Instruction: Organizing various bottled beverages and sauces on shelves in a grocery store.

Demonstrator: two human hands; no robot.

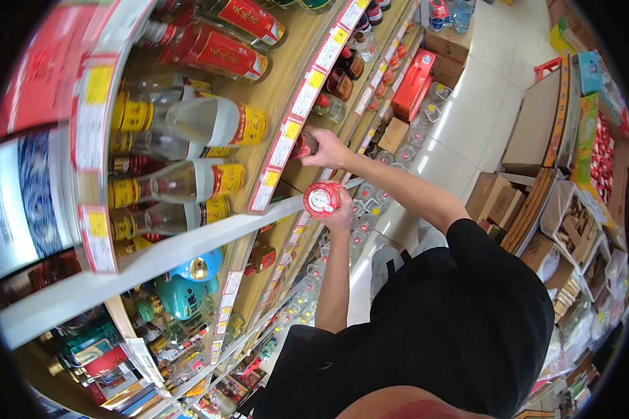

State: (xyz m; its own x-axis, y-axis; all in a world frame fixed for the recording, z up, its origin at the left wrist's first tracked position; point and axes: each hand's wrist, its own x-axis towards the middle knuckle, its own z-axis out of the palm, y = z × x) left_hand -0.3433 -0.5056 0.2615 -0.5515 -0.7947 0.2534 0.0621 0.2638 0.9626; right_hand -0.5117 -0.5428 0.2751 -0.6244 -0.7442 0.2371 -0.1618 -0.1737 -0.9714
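Note:
My left hand [340,211] is closed around a red round container [321,200], whose circular end with a white disc faces up; its full kind is hidden. Just beyond it, my right hand [328,148] reaches to the shelf edge, fingers curled round a dark red bottle [305,145] that shows only in part. Next to this bottle on the same shelf stand a clear bottle with a green and red label [330,107] and dark brown bottles [340,84].
Left of my hands, a higher shelf holds clear bottles with yellow labels [199,180] and red-labelled bottles [217,52]. A white upright [154,258] crosses the shelving. Jugs [416,133] and a red box [414,84] stand along the tiled floor [461,126]. Cartons [534,126] line the right.

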